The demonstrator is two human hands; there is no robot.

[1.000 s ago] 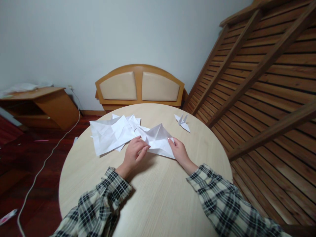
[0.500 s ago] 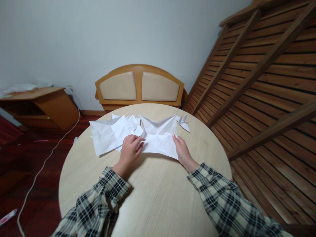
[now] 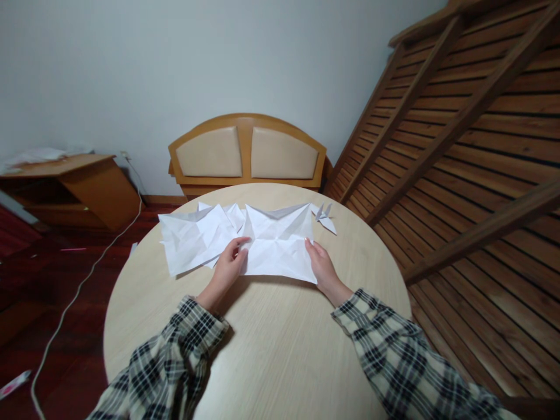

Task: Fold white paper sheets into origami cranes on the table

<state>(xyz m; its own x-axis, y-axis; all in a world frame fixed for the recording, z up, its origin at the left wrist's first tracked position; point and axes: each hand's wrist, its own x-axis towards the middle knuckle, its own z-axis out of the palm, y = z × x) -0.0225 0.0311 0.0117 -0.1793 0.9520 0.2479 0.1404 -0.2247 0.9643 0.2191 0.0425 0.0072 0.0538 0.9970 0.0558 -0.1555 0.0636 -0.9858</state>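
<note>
A creased white paper sheet (image 3: 275,245) lies spread on the round pale wooden table (image 3: 280,350). My left hand (image 3: 227,269) pinches its left edge, fingers closed on the paper. At the sheet's right edge is my right hand (image 3: 322,267), gripping that side with its fingertips. Both arms wear plaid sleeves. A pile of other crumpled white sheets (image 3: 192,236) lies just left of the held sheet, partly under it. A small folded paper crane (image 3: 324,217) sits beyond the sheet's right corner.
A wooden chair (image 3: 247,154) with beige pads stands against the table's far side. A slatted wooden frame (image 3: 459,146) leans at the right. A low wooden desk (image 3: 74,186) and a white cable (image 3: 74,297) are on the dark floor at left.
The paper, first folded into a peaked shape, has been opened out into a wide flat sheet. My hands moved apart to its left and right edges.
</note>
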